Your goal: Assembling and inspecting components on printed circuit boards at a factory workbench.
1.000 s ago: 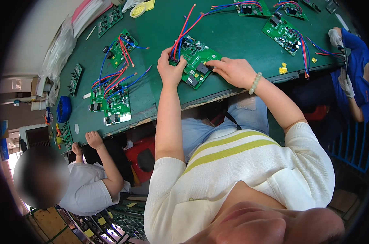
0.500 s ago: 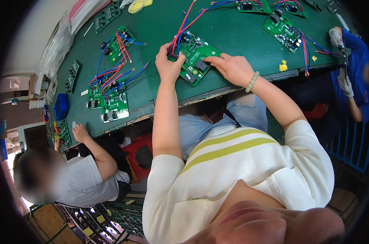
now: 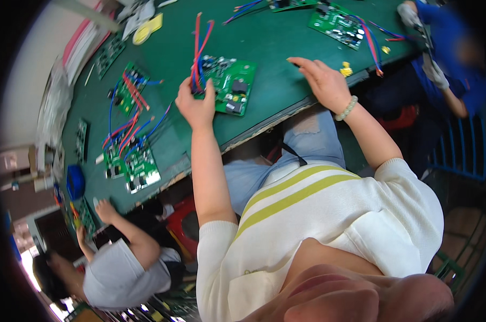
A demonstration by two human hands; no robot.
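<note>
Head view, left hand (image 3: 198,107) grip holding green circuit board (image 3: 228,81), right hand (image 3: 326,87) grip unclear, print (image 3: 222,93) blurred

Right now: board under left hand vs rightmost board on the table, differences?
Near board is touched by the left hand; rightmost board lies untouched. Near board's wires run up the picture; rightmost board's wires run down toward the table edge. Both are green with red and blue wires.

Around the green board (image 3: 229,80) in our left hand (image 3: 197,104), we have bare bench (image 3: 275,51) from one o'clock to three, where our right hand (image 3: 328,86) blocks us. Red and blue wires (image 3: 196,51) obstruct eleven o'clock; wired boards (image 3: 142,165) crowd eight and nine.
</note>
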